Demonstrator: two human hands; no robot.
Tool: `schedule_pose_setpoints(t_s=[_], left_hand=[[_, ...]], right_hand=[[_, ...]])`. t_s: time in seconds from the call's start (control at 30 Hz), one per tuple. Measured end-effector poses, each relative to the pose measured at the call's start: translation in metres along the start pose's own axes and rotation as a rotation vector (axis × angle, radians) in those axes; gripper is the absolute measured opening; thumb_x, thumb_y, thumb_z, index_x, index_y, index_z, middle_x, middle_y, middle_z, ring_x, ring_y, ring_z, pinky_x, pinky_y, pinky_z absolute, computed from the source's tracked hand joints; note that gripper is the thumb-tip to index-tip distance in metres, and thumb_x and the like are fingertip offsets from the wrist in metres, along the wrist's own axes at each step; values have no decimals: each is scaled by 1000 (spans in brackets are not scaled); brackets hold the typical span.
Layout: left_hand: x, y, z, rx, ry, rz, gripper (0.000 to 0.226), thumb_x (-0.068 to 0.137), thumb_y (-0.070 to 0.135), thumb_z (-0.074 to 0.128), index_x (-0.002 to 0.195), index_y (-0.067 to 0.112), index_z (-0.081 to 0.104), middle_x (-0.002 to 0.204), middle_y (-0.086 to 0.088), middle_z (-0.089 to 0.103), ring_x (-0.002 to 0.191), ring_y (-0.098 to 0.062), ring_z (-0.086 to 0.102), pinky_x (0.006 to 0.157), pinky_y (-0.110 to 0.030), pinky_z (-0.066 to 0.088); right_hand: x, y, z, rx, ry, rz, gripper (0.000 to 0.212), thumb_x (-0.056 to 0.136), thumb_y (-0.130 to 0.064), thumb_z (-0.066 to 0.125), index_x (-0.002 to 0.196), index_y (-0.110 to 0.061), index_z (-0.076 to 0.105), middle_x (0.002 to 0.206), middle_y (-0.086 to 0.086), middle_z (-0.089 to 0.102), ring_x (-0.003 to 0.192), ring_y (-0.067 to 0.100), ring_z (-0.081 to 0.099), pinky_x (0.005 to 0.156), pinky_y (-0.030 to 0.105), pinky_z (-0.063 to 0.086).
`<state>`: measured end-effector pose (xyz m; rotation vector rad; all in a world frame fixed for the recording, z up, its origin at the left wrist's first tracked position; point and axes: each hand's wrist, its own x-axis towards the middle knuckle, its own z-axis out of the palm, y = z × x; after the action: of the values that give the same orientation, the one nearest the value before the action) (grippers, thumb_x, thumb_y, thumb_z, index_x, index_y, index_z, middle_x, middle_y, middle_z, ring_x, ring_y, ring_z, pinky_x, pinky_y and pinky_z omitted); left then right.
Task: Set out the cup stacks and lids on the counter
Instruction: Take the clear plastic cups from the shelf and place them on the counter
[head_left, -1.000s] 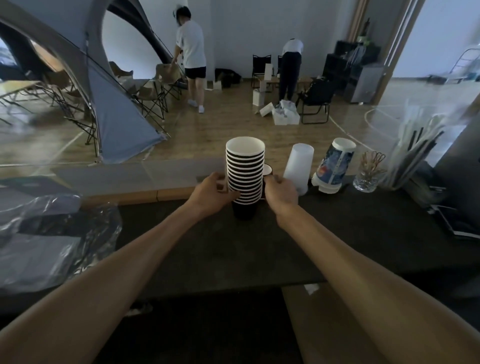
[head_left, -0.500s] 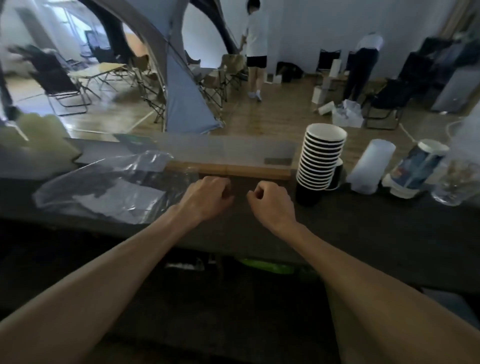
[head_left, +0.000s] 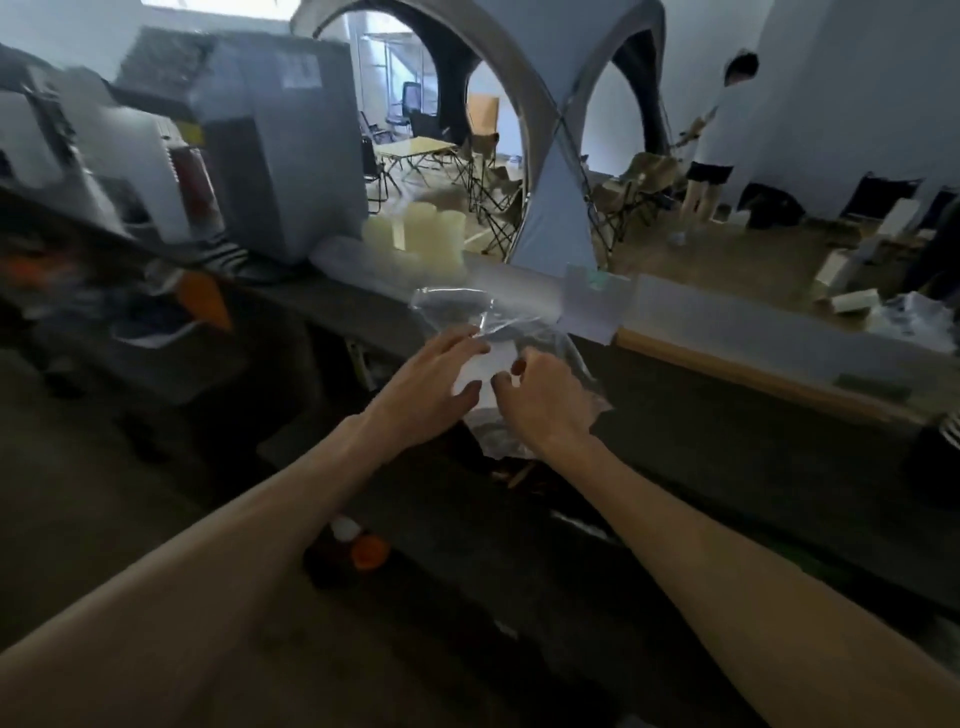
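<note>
Between the two hands, a clear plastic bag (head_left: 498, 358) is lying crumpled on the dark surface (head_left: 727, 447), its film catching pale glare and showing something white inside, too blurred to identify. Its upper end is puckering into a loose neck just beyond the fingertips. The left hand (head_left: 431, 384) is resting on the bag with fingers straight and spread, its grip apart. The right hand (head_left: 545, 395) is touching the bag's near right side with fingers curling in; whether its grip is pinching the film I cannot tell. Beyond the left hand, pale translucent cup stacks (head_left: 415, 234) are standing on the surface.
</note>
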<state>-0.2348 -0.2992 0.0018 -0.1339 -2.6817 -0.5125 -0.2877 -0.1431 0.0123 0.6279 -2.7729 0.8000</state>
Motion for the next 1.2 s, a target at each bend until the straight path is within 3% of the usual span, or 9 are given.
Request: schedule_pose_setpoints(t_s=[0.13, 0.27, 0.33, 0.47, 0.67, 0.93, 1.07, 1.2], left_hand=[[-36, -57, -30, 79, 52, 38, 38, 90, 25, 61, 128, 20, 55, 138, 1, 49, 129, -14, 46, 113, -32, 34], [-56, -117, -53, 118, -4, -15, 29, 91, 27, 57, 119, 21, 61, 130, 2, 53, 120, -16, 53, 107, -32, 38], [-57, -153, -72, 118, -23, -63, 25, 92, 28, 56, 116, 24, 62, 126, 4, 54, 114, -15, 55, 101, -33, 44], [-55, -230, -112, 163, -22, -167, 29, 93, 29, 56, 121, 21, 61, 127, -1, 55, 115, -19, 56, 101, -36, 44], [-54, -387, -153, 291, -66, -288, 38, 94, 34, 56, 130, 23, 54, 133, -1, 51, 118, -19, 53, 101, -37, 45], [-4, -579, -211, 354, -57, -407, 29, 91, 37, 51, 119, 27, 55, 121, 0, 54, 105, -22, 59, 89, -39, 50], [32, -652, -234, 372, -65, -449, 37, 90, 37, 59, 125, 26, 54, 124, -1, 55, 112, -23, 56, 92, -41, 50], [68, -725, -242, 293, -56, -455, 34, 93, 34, 55, 126, 25, 53, 120, 0, 54, 107, -23, 58, 90, -40, 50]], right_hand=[[-1, -50, 31, -99, 115, -20, 22, 94, -34, 54, 102, -16, 63, 101, 2, 64, 83, 14, 60, 75, 35, 56], [10, -111, 48, -134, 237, -245, 16, 95, -30, 57, 99, -17, 64, 99, 0, 60, 87, 14, 55, 75, 28, 45], [24, -152, 63, -148, 167, -353, 10, 93, -30, 59, 93, -20, 60, 94, -4, 56, 83, 10, 51, 75, 26, 43], [69, -218, 123, -196, -27, -378, 14, 93, -34, 59, 97, -21, 60, 91, -4, 48, 86, 15, 52, 71, 29, 37], [148, -306, 248, -179, -219, -439, 37, 94, -42, 55, 121, -19, 58, 117, 5, 58, 108, 23, 57, 88, 40, 48], [282, -441, 367, -156, -209, -499, 42, 93, -46, 56, 126, -19, 56, 121, 6, 58, 112, 26, 57, 91, 43, 50], [342, -493, 400, -206, -207, -502, 43, 94, -46, 55, 126, -18, 58, 125, 7, 58, 115, 27, 56, 94, 42, 49], [400, -530, 440, -211, -181, -481, 37, 94, -46, 54, 118, -18, 60, 117, 8, 61, 106, 26, 59, 89, 42, 52]])
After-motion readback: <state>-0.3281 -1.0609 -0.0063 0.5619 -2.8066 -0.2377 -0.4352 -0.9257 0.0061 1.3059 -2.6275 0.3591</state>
